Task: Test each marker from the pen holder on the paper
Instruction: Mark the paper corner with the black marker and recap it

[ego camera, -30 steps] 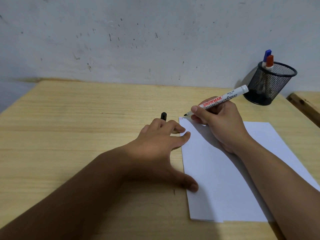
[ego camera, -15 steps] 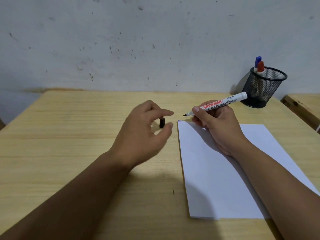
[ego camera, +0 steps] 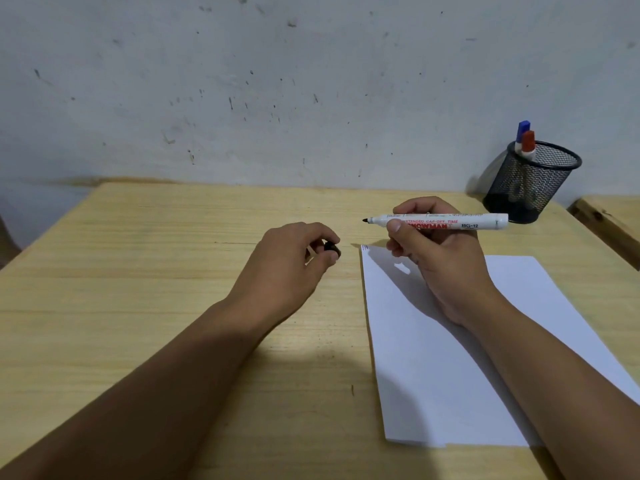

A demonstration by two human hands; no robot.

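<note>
A pale grey-white wall point(ego camera: 277, 81) fills the upper half of the view, speckled with small dark marks and scuffs. Below it, a light wooden table point(ego camera: 145, 271) with visible grain meets the wall. At the far right, the corner of a second wooden surface point(ego camera: 609, 223) shows. The lighting is soft and dim.

Matt wooden table point(ego camera: 173, 306), black mesh pen holder point(ego camera: 530, 181), smooth paper point(ego camera: 450, 375)

3 markers: 1 uncapped point(ego camera: 446, 222), 2 in holder point(ego camera: 531, 181) (blue-capped point(ego camera: 522, 130), red-capped point(ego camera: 528, 143)); 1 cap point(ego camera: 331, 248); 1 paper sheet point(ego camera: 450, 358); 2 hands.
</note>
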